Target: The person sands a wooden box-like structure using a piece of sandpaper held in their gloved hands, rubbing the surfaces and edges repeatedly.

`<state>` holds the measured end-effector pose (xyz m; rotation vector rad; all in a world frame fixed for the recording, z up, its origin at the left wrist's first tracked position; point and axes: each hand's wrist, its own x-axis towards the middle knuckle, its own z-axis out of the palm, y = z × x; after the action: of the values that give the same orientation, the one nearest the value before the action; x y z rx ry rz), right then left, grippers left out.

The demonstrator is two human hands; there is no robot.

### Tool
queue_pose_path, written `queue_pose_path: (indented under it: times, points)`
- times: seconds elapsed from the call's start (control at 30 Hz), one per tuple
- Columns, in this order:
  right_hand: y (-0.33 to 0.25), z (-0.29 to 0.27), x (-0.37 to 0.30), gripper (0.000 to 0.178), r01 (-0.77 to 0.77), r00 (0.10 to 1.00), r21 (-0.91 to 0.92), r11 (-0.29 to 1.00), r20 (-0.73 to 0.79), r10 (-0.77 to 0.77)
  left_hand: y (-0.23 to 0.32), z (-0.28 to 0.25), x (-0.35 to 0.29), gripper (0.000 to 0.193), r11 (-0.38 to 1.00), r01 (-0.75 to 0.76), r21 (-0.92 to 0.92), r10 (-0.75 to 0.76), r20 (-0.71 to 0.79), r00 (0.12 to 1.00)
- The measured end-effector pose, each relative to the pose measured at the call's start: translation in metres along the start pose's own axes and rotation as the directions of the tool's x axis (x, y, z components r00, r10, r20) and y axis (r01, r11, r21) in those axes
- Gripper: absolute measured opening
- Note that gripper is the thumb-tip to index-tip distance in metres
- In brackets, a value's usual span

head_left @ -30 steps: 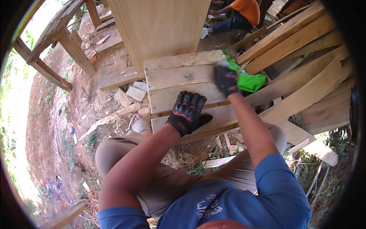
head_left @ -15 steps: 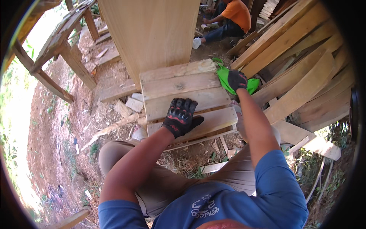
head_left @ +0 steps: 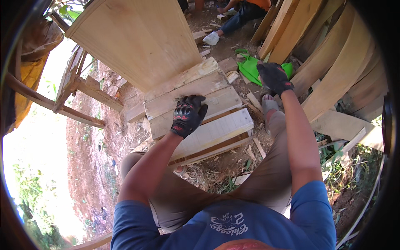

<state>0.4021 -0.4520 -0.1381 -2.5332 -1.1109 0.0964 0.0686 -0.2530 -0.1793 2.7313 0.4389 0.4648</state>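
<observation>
In a black glove with red trim, my left hand [head_left: 188, 116] rests over the planks of a low wooden bench-like piece [head_left: 221, 83]. Its fingers point forward, slightly bent, with the thumb apart. A small patch of brown debris shows by its fingertips. My right hand [head_left: 275, 79], gloved alike, is closed above the ground beyond the bench's right end. What it holds, if anything, is hidden. Behind it lies a bright green cloth [head_left: 248, 71], partly covered by the glove. A wide pale board [head_left: 137, 41] stands up from the far side of the bench.
Long planks [head_left: 333, 83] lean at the right. A rough timber frame [head_left: 89, 91] stands at the left. Another person's leg [head_left: 241, 21] stretches across the ground at the back. Wood scraps [head_left: 254, 100] litter the dirt, and my knees flank the bench.
My view has tilted and shifted. My left hand has slid forward across the planks. My right hand has come back toward me and looks raised off the green cloth.
</observation>
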Motion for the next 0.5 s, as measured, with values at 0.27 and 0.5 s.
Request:
queue_pose_path:
  times: [0.27,0.5]
  points:
    - [0.001,0.014,0.011,0.044,0.042,0.999,0.104,0.994,0.009,-0.043,0.010,0.021,0.088,0.056,0.997,-0.012,0.072,0.016,-0.055,0.998]
    - [-0.007,0.000,-0.006,0.036,0.197,0.980,0.021,0.980,-0.045,-0.196,-0.015,0.050,0.114,0.026,0.990,0.029,0.135,-0.021,-0.061,0.998]
